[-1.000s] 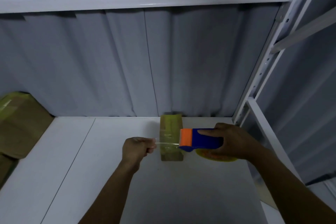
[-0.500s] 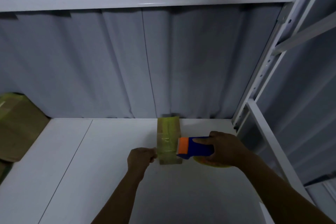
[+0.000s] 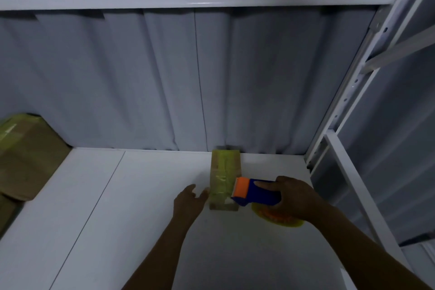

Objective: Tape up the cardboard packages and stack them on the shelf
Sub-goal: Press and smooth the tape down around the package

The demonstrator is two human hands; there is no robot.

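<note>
1. a small cardboard package [image 3: 224,172] wrapped in yellowish tape stands on the white shelf [image 3: 117,219], near its back edge and toward the right
2. the left hand [image 3: 188,202] is just beside the package's left side, its fingers [image 3: 203,194] loosely spread, holding nothing
3. the right hand [image 3: 296,197] grips a blue tape dispenser [image 3: 256,193], fingers curled round it; the orange head meets the package's right side
4. a yellow tape roll [image 3: 277,219] shows under that hand
5. larger taped boxes [image 3: 26,157] sit at the shelf's left edge

tape roll [image 3: 282,220] half hidden, boxes [image 3: 26,160] cropped left
</note>
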